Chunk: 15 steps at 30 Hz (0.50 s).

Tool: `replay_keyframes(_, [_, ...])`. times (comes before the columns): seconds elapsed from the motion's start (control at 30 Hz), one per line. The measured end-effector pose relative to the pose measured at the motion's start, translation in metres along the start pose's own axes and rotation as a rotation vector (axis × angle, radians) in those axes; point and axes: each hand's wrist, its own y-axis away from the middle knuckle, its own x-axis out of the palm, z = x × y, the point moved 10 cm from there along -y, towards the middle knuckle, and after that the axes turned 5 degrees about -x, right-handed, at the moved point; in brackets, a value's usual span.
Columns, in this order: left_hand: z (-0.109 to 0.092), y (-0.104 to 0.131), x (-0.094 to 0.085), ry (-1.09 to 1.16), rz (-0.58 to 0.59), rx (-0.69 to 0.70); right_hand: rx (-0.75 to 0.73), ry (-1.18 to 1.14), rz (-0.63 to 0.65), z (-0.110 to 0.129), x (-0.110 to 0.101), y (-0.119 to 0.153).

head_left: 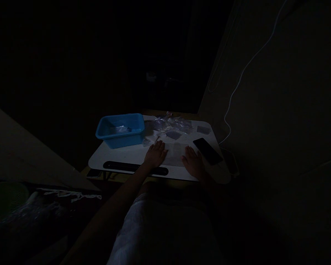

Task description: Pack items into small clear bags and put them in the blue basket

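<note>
In dim light, a thin, see-through plastic sheet or bag (pixel 173 159) lies flat on the small white table. My left hand (pixel 156 154) rests flat at its left side, fingers stretched forward. At its right side lies my right hand (pixel 193 161), palm down with the fingers out. A paler, roughly square patch (pixel 177 148) shows in the sheet between my hands; I cannot make out what it is. Just beyond, a small grey square piece (pixel 173 135) lies by a heap of crumpled clear plastic (pixel 172 124).
A blue plastic basin (pixel 124 140) with some clear plastic inside stands at the table's left. A black phone (pixel 207 151) lies right of my right hand. Another grey piece (pixel 203 130) is near the back right corner. A black slotted strip (pixel 121 166) runs along the front edge. A white cable (pixel 241 75) hangs along the right wall.
</note>
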Motion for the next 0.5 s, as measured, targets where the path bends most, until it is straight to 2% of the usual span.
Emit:
replay_keyframes(0.3, [0.0019, 0.0022, 0.0028, -0.032, 0.085, -0.029, -0.002, -0.010, -0.009, -0.0002, 0.0033, -0.0014])
replay_keyframes(0.5, [-0.0006, 0.0037, 0.0012, -0.028, 0.072, -0.031, 0.002, 0.001, -0.020, -0.0019, 0.0030, -0.0010])
